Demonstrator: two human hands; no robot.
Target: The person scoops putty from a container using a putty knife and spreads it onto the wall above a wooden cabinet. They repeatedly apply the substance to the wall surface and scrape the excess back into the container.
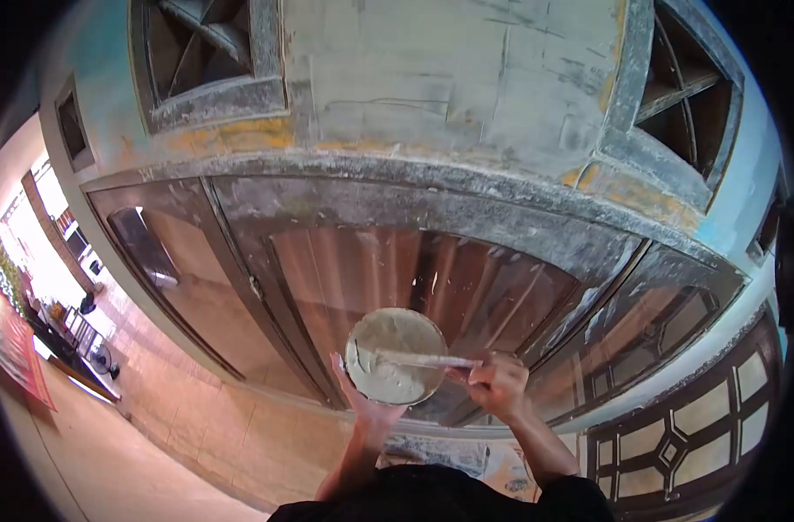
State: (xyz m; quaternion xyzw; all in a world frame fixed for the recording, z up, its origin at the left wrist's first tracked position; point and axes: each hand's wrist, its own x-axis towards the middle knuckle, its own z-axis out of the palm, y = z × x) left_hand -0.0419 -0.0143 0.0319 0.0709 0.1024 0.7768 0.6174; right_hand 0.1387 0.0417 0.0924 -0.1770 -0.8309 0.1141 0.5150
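Held up in front of me is a round bowl (425, 329) of pale grey wet putty (395, 384). My left hand (372, 404) supports it from below, with the thumb up along the left side of the rim. A putty knife (425, 358), its flat blade smeared with the same paste, lies across the bowl's mouth. The fingers of my right hand (499, 383) are wrapped around its handle at the right of the rim. The blade's far end meets the putty near the bowl's left side.
Ahead stands a brown-framed glass window (432, 261) streaked with white dust. Above it is a patched grey wall (449, 87) between two lattice vents (204, 43). A patterned door (675, 435) is at lower right; a fan (103, 358) stands far left on the tiled floor (214, 426).
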